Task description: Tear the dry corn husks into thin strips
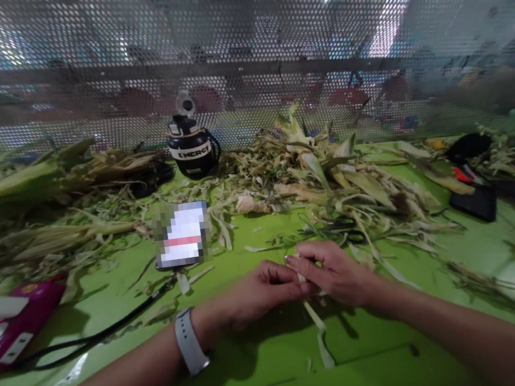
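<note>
Low over the green table, my left hand [270,292] and my right hand [337,271] meet with their fingertips pressed together. Between them they pinch a pale strip of corn husk [320,330], whose loose end hangs down towards the table. Its upper part is mostly hidden by my fingers. A white watch strap [190,341] circles my left wrist. Just beyond my right hand lie dark-handled scissors [338,226], partly covered by husk scraps.
A heap of dried corn husks [320,165] fills the back middle, with more husks [24,192] at left. A black bottle [192,148] stands before the perforated screen [239,50]. A phone [182,234] on a black cable [127,324] and a magenta device [23,325] lie left.
</note>
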Demonstrator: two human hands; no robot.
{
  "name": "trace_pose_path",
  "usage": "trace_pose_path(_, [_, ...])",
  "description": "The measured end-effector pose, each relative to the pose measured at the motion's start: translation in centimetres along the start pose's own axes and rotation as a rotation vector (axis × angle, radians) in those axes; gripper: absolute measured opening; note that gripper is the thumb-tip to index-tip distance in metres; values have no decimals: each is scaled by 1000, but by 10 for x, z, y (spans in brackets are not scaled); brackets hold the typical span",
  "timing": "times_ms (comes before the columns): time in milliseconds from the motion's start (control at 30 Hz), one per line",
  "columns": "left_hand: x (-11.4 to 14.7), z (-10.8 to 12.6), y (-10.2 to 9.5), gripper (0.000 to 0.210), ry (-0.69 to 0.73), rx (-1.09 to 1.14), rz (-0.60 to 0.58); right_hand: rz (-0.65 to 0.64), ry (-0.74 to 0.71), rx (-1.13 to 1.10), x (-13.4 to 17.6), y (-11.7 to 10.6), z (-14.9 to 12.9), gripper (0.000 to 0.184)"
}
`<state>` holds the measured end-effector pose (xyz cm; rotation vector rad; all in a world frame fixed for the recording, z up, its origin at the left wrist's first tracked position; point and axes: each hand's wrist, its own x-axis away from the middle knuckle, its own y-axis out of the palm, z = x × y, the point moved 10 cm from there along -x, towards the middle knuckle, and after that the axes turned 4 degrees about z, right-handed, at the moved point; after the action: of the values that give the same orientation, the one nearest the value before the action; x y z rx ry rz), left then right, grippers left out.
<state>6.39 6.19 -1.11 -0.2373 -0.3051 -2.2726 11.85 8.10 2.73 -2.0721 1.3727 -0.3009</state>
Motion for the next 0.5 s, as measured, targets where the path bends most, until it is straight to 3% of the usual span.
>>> trace_pose_path(100, [3, 0, 11, 29, -39, -24, -120, 72, -22, 57, 0, -2, -4, 37])
trace_pose_path(233, [3, -2, 11, 36, -16, -77, -131, 85, -18, 71, 1, -7, -6, 41])
trace_pose_path(500, [-6, -7, -10, 29, -14, 156, 22, -210, 215, -209, 9, 4, 14, 51])
